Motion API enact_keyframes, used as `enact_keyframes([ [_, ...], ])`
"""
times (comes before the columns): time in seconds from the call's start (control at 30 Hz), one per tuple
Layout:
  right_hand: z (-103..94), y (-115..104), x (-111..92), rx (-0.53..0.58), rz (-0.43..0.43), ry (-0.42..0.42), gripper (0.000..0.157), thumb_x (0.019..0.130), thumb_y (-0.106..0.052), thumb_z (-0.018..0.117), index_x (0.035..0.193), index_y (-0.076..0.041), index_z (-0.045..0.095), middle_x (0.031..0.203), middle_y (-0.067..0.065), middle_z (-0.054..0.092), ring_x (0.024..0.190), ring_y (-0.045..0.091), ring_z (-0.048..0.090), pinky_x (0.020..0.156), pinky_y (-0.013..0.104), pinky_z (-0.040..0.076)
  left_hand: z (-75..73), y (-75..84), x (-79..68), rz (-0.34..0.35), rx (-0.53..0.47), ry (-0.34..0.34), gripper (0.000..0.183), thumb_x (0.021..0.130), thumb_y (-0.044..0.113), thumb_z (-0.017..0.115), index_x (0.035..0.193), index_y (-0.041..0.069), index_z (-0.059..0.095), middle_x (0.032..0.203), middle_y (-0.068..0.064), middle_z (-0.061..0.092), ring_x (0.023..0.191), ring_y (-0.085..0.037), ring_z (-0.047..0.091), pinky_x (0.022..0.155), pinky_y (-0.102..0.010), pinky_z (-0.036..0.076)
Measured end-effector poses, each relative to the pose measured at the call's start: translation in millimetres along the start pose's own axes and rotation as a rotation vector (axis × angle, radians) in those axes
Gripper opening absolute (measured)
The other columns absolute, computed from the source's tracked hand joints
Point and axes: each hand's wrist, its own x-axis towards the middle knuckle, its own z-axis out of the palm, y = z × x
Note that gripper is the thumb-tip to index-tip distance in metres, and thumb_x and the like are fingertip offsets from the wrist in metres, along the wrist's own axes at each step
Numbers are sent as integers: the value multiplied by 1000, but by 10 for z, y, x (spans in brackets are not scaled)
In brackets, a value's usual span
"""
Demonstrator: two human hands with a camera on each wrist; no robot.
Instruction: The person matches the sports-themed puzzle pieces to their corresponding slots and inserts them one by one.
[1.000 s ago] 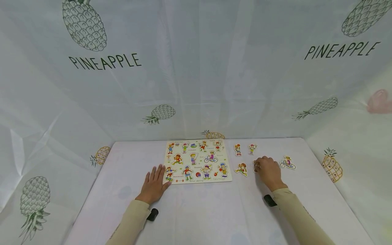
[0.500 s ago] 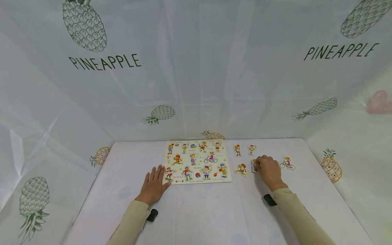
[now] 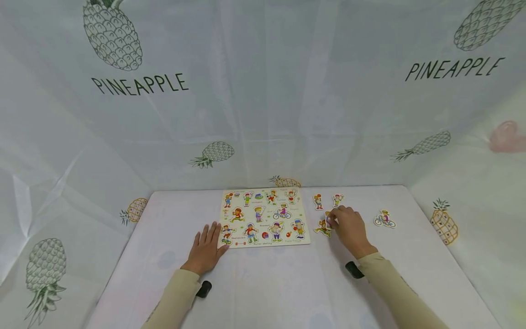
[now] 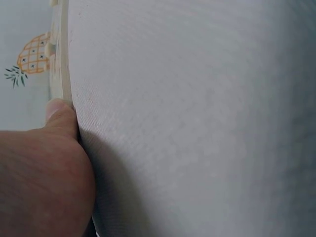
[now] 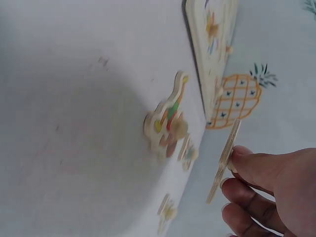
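My left hand [image 3: 205, 251] lies palm down with straight fingers by the left edge of a wooden puzzle board [image 3: 307, 241]. In the left wrist view its thumb [image 4: 60, 118] touches the board's corner. My right hand [image 3: 350, 232] pinches a knobbed wooden puzzle piece [image 5: 225, 160] between thumb and fingers. That piece is raised and seen edge-on in the right wrist view, so its picture hardly shows. In the head view it overlaps a running-child puzzle piece [image 3: 322, 231], which lies on the table [image 3: 263, 288] right of the board.
Behind my right hand lie a ball-player piece [image 3: 318, 202] and a second child-figure piece [image 3: 338, 200]. A cyclist piece [image 3: 384, 219] sits further right. White cloth with printed pineapples [image 3: 218, 151] rises behind the table. Several colourful child figures cover the board.
My right hand has lifted the puzzle piece from its spot and carried it left toward the board, above the running-child piece. My left hand has stayed in place.
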Motion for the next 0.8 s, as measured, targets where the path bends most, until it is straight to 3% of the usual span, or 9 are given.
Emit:
enact_keyframes([
  [0.17, 58, -158, 21, 8, -45, 18, 14, 86, -6, 87, 87, -5, 74, 87, 6, 70, 82, 29, 64, 76, 48, 51, -94, 73, -43, -9, -53, -12, 78, 109, 37, 57, 164, -7, 24, 172, -28, 19, 159, -52, 13, 127, -68, 10],
  [0.4, 111, -435, 89, 19, -50, -16, 12, 88, -8, 87, 90, -6, 75, 88, 5, 70, 81, 26, 61, 77, 46, 51, -19, 25, -31, 8, -66, 9, 81, 110, 45, 52, 165, -6, 21, 173, -27, 17, 160, -51, 10, 127, -67, 8],
  [0.6, 182, -675, 149, 48, -56, -57, 10, 90, -12, 85, 92, -8, 76, 91, 3, 70, 87, 25, 63, 83, 44, 52, 71, -44, 22, 3, 0, 1, 82, 108, 39, 57, 166, -5, 19, 174, -26, 16, 160, -50, 12, 127, -68, 12],
  [0.8, 288, -868, 225, 79, -106, -42, 10, 90, -13, 85, 93, -8, 77, 89, 2, 69, 84, 24, 61, 85, 47, 55, 89, -79, 51, 21, 2, 20, 81, 108, 39, 58, 165, -6, 21, 173, -26, 19, 159, -51, 15, 125, -69, 16],
])
